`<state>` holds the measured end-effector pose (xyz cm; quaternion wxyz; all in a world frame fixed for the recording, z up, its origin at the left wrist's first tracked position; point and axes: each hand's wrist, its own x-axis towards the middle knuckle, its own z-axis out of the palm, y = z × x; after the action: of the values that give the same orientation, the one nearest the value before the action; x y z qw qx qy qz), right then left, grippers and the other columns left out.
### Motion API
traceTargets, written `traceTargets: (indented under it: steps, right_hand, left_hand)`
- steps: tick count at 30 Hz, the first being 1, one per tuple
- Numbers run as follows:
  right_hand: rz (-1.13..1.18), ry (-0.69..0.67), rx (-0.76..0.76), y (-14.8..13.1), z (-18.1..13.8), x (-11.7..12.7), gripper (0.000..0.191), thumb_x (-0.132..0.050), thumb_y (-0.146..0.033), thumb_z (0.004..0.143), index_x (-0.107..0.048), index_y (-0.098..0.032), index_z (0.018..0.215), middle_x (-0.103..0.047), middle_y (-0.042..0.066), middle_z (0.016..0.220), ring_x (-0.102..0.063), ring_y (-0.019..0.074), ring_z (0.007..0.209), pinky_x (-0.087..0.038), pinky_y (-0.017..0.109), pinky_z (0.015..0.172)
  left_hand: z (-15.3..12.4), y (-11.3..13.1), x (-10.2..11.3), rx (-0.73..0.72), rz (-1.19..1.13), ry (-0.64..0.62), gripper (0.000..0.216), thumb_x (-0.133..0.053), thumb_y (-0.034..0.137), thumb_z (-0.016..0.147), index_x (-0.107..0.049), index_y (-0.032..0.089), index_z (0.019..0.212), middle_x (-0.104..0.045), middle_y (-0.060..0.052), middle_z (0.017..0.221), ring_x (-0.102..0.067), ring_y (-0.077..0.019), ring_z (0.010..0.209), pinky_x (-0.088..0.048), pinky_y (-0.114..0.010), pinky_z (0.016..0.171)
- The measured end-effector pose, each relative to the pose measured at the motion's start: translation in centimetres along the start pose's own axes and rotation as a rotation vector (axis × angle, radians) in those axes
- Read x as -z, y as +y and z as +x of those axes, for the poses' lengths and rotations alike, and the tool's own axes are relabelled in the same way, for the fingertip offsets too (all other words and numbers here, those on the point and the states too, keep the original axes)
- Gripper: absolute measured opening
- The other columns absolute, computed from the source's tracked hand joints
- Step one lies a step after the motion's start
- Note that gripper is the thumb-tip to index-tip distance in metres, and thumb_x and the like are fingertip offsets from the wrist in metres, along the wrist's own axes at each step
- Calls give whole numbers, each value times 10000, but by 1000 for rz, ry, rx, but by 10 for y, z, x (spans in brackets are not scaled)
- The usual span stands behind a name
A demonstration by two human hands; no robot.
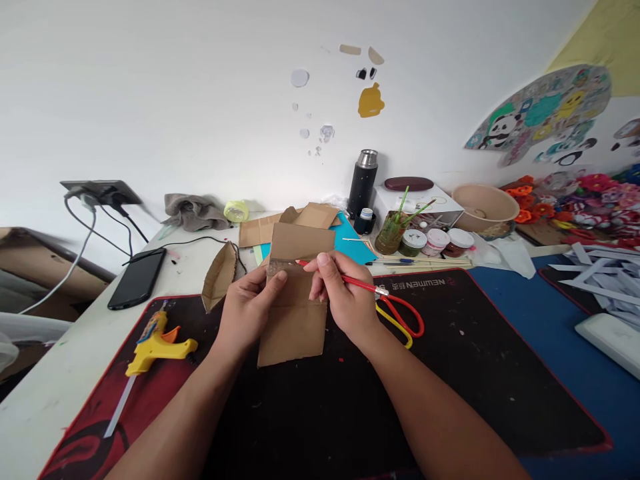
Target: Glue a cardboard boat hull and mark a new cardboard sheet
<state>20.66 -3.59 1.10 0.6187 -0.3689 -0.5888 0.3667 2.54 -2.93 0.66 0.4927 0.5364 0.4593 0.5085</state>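
My left hand grips a brown piece of cardboard by its left edge, thumb on the front face. The cardboard is held up over the black mat and has crease lines across it. In my right hand is a red pencil, its tip close to the cardboard's upper part; whether it touches I cannot tell. Just beyond my right wrist lie scissors with red and yellow handles, partly hidden by that hand. A boat-shaped folded cardboard piece rests left of my left hand.
A yellow glue gun with a glue stick lies on the mat at left, near a black phone. Behind stand a dark thermos, paint jars and more cardboard. Paper strips are piled at right.
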Motion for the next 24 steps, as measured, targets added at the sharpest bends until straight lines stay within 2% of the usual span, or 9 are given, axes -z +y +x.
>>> traceTargets:
  steps: [8, 18, 24]
  right_hand:
    - [-4, 4, 13, 2, 0, 0, 434, -542, -537, 1142, -739, -220, 919, -639, -32, 613, -624, 112, 524, -473, 254, 536]
    - [-24, 4, -7, 1, -1, 0, 467, -534, -584, 1131, -744, -226, 919, -642, -26, 609, -624, 123, 524, -482, 265, 538]
    - [-13, 4, 5, 0, -1, 1, 438, -541, -548, 1139, -737, -227, 916, -643, -32, 610, -611, 115, 519, -483, 266, 555]
  left_hand:
    - [0, -1, 0, 16, -12, -10, 447, -872, 596, 867, -872, 190, 1053, -839, -64, 935, -710, -219, 845, -537, -276, 759]
    - [-1, 0, 0, 21, -9, -9, 484, -874, 606, 859, -871, 180, 1087, -851, -85, 978, -740, -248, 872, -562, -302, 767]
    - [-1, 0, -1, 22, -27, -7, 475, -885, 604, 848, -870, 191, 1082, -852, -85, 981, -763, -277, 941, -584, -321, 802]
